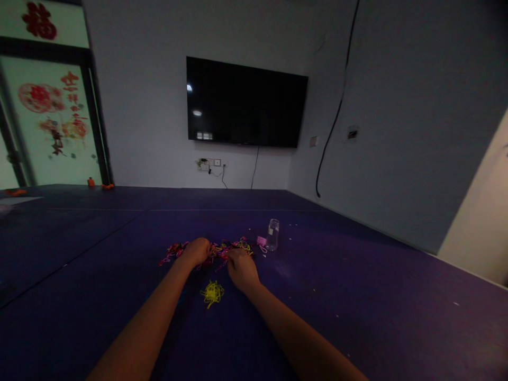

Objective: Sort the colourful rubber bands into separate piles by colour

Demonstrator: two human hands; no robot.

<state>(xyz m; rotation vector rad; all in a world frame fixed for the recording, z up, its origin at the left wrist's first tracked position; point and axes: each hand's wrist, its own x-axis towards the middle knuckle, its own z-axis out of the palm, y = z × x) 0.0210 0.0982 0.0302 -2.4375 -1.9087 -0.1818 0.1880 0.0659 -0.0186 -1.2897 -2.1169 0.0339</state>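
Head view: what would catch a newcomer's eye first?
Probably the large black screen on the wall. Below it, the left hand and right hand are at a multicoloured pile. A bright yellow tangle lies nearer the viewer; a clear bottle stands right of the pile.

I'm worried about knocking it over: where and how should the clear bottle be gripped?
Probably around the middle of the clear bottle, coming from its right: it stands upright with a slim body, and the pink piece sits close on its left.

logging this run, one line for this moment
left hand: at colourful loops | right hand: at colourful loops | yellow loops: apart, nearer | clear bottle: upright
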